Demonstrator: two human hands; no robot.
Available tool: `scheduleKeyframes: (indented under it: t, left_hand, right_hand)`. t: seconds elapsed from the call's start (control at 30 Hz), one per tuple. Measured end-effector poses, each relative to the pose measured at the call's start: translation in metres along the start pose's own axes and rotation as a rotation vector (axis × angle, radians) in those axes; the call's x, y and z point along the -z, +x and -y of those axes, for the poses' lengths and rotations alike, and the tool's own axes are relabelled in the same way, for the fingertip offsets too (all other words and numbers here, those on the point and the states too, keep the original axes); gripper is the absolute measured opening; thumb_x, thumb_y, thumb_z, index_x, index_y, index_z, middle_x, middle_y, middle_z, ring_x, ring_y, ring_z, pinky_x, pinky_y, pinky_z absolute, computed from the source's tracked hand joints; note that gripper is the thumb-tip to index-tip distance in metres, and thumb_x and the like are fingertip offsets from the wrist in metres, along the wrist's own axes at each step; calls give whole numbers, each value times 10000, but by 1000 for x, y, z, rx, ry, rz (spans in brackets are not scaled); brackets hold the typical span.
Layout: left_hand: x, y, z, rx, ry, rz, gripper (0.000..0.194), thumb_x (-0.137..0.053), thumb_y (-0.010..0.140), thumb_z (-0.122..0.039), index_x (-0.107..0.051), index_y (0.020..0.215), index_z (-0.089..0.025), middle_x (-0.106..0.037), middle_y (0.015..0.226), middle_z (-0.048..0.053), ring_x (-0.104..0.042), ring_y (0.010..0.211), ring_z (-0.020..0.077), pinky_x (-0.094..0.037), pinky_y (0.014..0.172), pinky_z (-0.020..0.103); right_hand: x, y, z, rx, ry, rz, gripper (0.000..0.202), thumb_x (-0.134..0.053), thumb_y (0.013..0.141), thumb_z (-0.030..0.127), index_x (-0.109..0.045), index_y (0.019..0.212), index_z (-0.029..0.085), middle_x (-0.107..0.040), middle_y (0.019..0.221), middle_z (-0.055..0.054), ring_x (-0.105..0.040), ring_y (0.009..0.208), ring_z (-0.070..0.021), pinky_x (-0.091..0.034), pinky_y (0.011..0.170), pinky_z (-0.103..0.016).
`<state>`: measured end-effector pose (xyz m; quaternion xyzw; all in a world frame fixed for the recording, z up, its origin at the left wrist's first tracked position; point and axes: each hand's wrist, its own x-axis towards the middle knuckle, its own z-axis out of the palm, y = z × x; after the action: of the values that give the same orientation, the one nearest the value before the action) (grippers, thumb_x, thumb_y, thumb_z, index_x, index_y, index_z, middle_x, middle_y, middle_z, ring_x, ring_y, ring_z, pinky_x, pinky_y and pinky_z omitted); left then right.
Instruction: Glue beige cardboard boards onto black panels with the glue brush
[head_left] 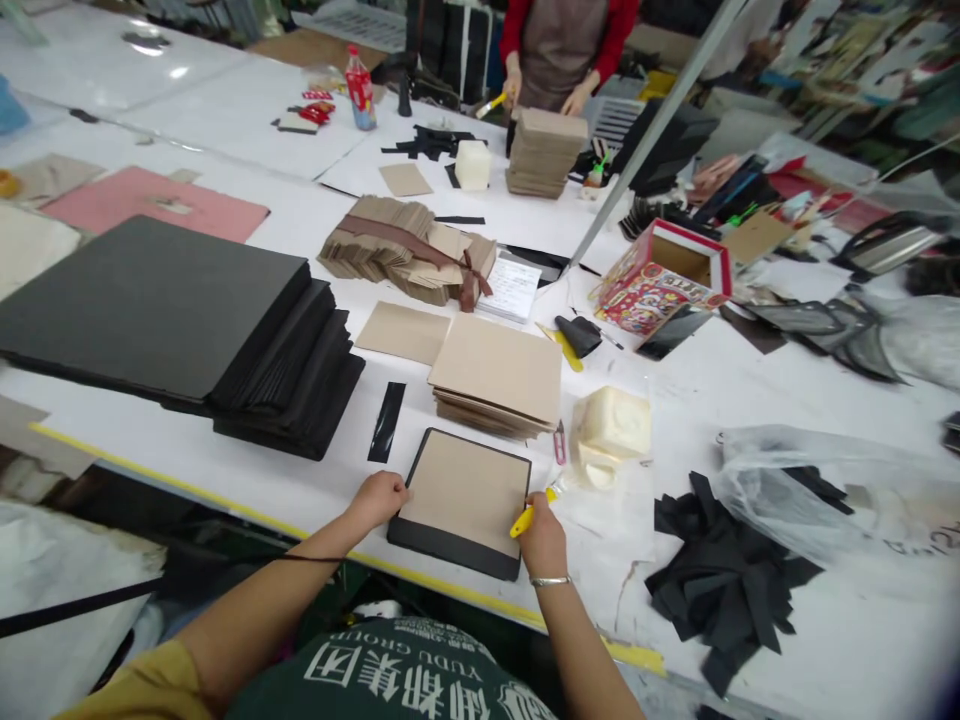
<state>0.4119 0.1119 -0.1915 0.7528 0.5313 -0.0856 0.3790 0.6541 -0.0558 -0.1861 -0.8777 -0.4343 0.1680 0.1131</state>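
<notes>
A beige cardboard panel [466, 490] lies on a slightly larger black sheet [454, 548] at the table's front edge; a wider black strip shows along the near side. My left hand [381, 499] is closed at the left edge of the two, fingertips pinching there. Gripped in my right hand [543, 542] is a brush [523, 521] with a yellow handle, its bristles pointing away from me. That hand also touches the panel's right edge. Just beyond lies a stack of cardboard panels [496, 372]. A white plastic container [611, 425] and pink thread snips [559, 442] are close by.
A tall stack of black sheets [157, 300] stands at left, beside a small black strip [387, 422]. Black scraps [727, 580] and a plastic bag [832, 490] lie at right. A metal pole [652, 135] rises beyond, near a red box [660, 285]. Across the table, a person [566, 50] holds another brush.
</notes>
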Motion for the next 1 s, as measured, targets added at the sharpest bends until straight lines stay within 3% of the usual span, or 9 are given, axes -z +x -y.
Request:
scheduleKeyframes:
  t: [0.13, 0.23, 0.33, 0.43, 0.5, 0.6, 0.77, 0.87, 1.0]
  left_hand:
    - [15, -1, -4, -44, 144, 50, 262, -546, 715, -385, -588, 580, -165, -603, 623, 34, -558, 646, 177, -367, 595, 255]
    - [23, -6, -12, -124, 249, -13, 222, -573, 721, -344, -623, 806, -145, -625, 868, 91, -560, 853, 239, -395, 721, 310]
    - [19, -11, -26, -486, 408, -133, 389, -509, 763, -144, -516, 1150, -178, -495, 1228, 107, -412, 1145, 254, -338, 904, 357]
    - [5, -16, -40, -817, 509, -92, 445, -436, 796, -72, -471, 1213, -222, -466, 1271, 73, -389, 1153, 231, -334, 923, 355]
    - [-5, -19, -48, -829, 537, -55, 335, -440, 815, -113, -534, 1122, -209, -524, 1175, 78, -447, 1048, 233, -376, 852, 357]
    - [-14, -21, -53, -756, 565, -69, 239, -436, 823, -135, -586, 1004, -182, -554, 1084, 88, -472, 958, 237, -402, 781, 364]
    - [-18, -20, -51, -746, 558, -43, 311, -429, 821, -119, -574, 1088, -184, -546, 1117, 99, -456, 997, 240, -398, 827, 373]
    - [-19, -20, -48, -760, 549, -44, 311, -428, 826, -122, -575, 1095, -181, -547, 1140, 85, -453, 1010, 235, -393, 856, 361]
    - [-22, -20, -45, -757, 562, -74, 306, -439, 828, -129, -582, 1092, -185, -537, 1185, 73, -447, 1048, 240, -384, 888, 358]
  right_hand:
    - [4, 0, 3, -8, -87, 8, 154, -454, 831, 270, -455, 944, 166, -552, 624, 1, -529, 556, -139, -280, 508, -222]
    - [16, -2, 3, -23, -182, -36, 210, -499, 819, 319, -483, 953, 157, -586, 670, -38, -553, 587, -162, -294, 502, -233]
    - [39, -8, 7, 34, -150, -132, 292, -473, 840, 387, -519, 1003, 149, -609, 722, -70, -582, 652, -187, -360, 546, -250]
    - [59, -9, 27, 105, 174, -196, 369, -376, 882, 406, -506, 1128, 164, -624, 780, -62, -592, 680, -165, -425, 611, -256]
    - [62, -1, 51, 75, 500, -152, 385, -327, 892, 421, -530, 1110, 178, -614, 741, -33, -574, 595, -128, -441, 564, -231]
    - [46, 22, 94, -54, 875, 8, 367, -393, 846, 462, -599, 914, 166, -542, 570, 22, -493, 415, -86, -395, 412, -189]
    - [2, 56, 136, -123, 1011, 68, 322, -510, 748, 448, -619, 820, 154, -554, 517, 28, -487, 373, -89, -369, 357, -178]
    - [-2, 58, 122, -141, 954, 32, 314, -492, 748, 437, -629, 787, 157, -576, 517, 17, -500, 385, -91, -361, 357, -170]
    - [22, 45, 69, -204, 816, -62, 270, -500, 743, 413, -619, 760, 171, -549, 483, 36, -508, 379, -99, -378, 374, -178]
